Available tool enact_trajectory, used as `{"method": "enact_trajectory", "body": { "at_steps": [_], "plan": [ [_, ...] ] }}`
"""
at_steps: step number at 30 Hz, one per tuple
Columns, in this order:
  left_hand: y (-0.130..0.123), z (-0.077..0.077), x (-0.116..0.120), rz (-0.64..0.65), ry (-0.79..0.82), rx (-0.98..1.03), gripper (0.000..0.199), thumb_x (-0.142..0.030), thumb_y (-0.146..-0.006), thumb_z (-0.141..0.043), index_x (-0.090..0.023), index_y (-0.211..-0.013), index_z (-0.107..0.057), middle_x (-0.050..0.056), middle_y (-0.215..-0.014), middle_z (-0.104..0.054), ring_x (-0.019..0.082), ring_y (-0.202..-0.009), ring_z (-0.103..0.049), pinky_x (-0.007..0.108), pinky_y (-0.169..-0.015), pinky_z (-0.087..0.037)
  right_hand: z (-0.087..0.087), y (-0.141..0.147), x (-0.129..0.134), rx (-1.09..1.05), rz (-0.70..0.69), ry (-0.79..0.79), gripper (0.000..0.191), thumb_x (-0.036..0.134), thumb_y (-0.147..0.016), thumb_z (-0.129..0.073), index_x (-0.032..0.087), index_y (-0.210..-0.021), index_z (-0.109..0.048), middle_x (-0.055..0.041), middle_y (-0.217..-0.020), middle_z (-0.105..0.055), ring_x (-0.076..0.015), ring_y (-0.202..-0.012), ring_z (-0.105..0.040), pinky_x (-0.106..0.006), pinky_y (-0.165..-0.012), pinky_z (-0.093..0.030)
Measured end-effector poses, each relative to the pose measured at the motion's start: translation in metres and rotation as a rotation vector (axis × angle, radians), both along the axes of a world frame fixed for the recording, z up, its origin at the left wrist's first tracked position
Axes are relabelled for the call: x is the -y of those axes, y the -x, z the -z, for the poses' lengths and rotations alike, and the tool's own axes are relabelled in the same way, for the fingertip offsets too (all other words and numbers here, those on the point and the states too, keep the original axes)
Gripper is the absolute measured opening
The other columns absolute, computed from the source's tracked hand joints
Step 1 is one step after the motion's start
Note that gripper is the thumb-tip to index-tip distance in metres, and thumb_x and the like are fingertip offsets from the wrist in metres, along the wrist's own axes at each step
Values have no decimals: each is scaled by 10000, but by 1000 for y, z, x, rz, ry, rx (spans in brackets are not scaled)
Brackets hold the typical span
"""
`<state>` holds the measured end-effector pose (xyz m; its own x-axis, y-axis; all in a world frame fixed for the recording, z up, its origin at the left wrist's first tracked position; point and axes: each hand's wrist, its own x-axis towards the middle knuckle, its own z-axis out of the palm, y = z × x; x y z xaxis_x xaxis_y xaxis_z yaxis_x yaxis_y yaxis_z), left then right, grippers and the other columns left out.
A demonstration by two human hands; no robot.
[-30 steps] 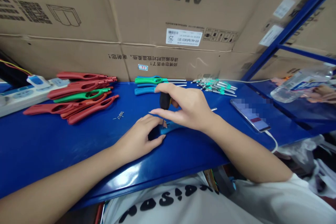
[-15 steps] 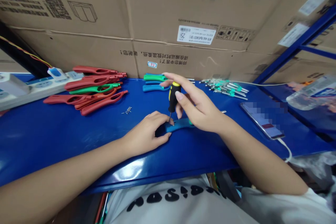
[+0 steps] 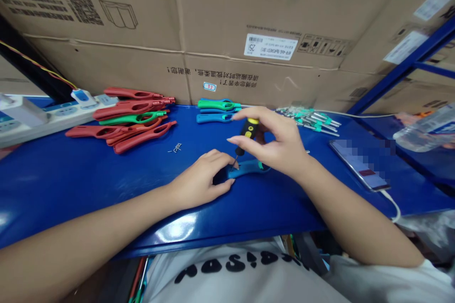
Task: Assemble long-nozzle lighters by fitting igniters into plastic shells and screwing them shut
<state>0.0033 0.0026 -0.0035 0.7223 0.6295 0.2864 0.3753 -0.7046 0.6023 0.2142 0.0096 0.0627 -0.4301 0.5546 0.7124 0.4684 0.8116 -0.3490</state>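
My left hand [image 3: 201, 177] pins the end of a blue long-nosed lighter [image 3: 248, 167] to the table between thumb and fingers. Over it, my right hand [image 3: 280, 141] holds a black and yellow screwdriver [image 3: 250, 128] by the handle, thumb on the near side and fingers behind. The shaft leans, its tip touching the lighter's body near my left fingertips. Part of the lighter's nozzle end is covered by my right hand. A few small screws [image 3: 177, 148] lie on the table beyond my left hand.
Red lighter bodies [image 3: 145, 136] and a green one lie back left, beside a white power strip [image 3: 67, 114]. Green and blue lighters [image 3: 215, 117] lie at the back. Metal nozzle parts [image 3: 316, 119] are piled back right, near a phone [image 3: 359, 165] on a cable. A cardboard box [image 3: 213, 14] walls the back.
The screwdriver has gone from nearly upright to leaning right, and my right thumb has shifted along its handle. My left hand still holds the lighter. The whole view has moved slightly.
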Motion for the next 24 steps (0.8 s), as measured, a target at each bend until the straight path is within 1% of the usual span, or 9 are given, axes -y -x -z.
{"method": "enact_trajectory", "body": {
  "at_steps": [3, 5, 8, 10, 13, 15, 19, 21, 24],
  "plan": [
    [-1, 0, 0, -4, -7, 7, 212, -225, -917, -622, -207, -1127, -603, 42, -1170, -661, 227, -1142, -570, 400, -1045, -443, -1, -3, 0, 71, 26, -227, 323, 439, -884, -718, 197, -1090, -663, -63, -1010, -756, -194, -867, -717, -299, -779, -575],
    [-1, 0, -1, -4, -8, 8, 207, -231, -920, -618, -208, -1125, -604, 44, -1152, -664, 229, -1116, -576, 398, -1026, -455, -5, -2, 3, 100, -72, -134, 314, 382, -1000, -550, 203, -1252, -606, -72, -1111, -741, -167, -843, -716, -297, -781, -579],
    [-2, -1, -1, -4, -11, 1, 198, -232, -918, -618, -209, -1114, -606, 44, -1116, -663, 229, -1075, -582, 393, -995, -472, -7, -1, 6, 64, -207, 163, 398, 266, -1075, -318, 246, -1453, -441, -64, -1254, -688, -87, -657, -669, -262, -677, -582],
    [-2, 0, 0, -3, -15, 1, 202, -224, -912, -624, -207, -1113, -605, 45, -1123, -660, 230, -1092, -578, 394, -1007, -467, -6, -1, 5, 31, -187, 144, 341, 304, -1053, -432, 231, -1373, -523, -55, -1195, -710, -80, -614, -646, -245, -633, -570],
    [-1, 1, 0, -4, -12, 6, 216, -218, -911, -625, -204, -1126, -600, 49, -1161, -659, 232, -1135, -570, 403, -1042, -452, -3, -3, 1, 38, -24, -199, 253, 382, -910, -700, 196, -1078, -672, -48, -974, -751, -150, -732, -691, -276, -715, -571],
    [-1, 1, 0, -10, -11, 7, 227, -226, -915, -622, -199, -1139, -595, 56, -1172, -660, 235, -1135, -572, 411, -1042, -456, -2, -4, -1, 74, 14, -311, 249, 400, -913, -689, 196, -1056, -679, -53, -921, -752, -188, -812, -708, -303, -767, -569],
    [-1, 0, 0, -26, -8, -13, 261, -229, -912, -622, -186, -1167, -584, 63, -1156, -657, 235, -1095, -579, 409, -1003, -485, -4, -1, 2, 27, -89, 17, 359, 278, -1065, -364, 216, -1371, -541, -84, -1272, -682, -139, -797, -701, -312, -755, -577],
    [-1, 0, 0, -32, -9, -20, 264, -231, -914, -622, -183, -1170, -580, 64, -1159, -654, 233, -1091, -580, 408, -1000, -487, -4, 1, 2, 6, -111, 121, 354, 279, -1062, -390, 237, -1387, -523, -65, -1265, -684, -107, -708, -677, -277, -675, -569],
    [-1, 0, 1, -38, -16, -14, 265, -252, -924, -619, -179, -1175, -571, 70, -1182, -654, 234, -1107, -583, 413, -1018, -482, -2, 0, 0, 0, 15, -99, 258, 390, -943, -655, 216, -1133, -658, -39, -1019, -744, -137, -731, -677, -272, -682, -556]
  ]
}}
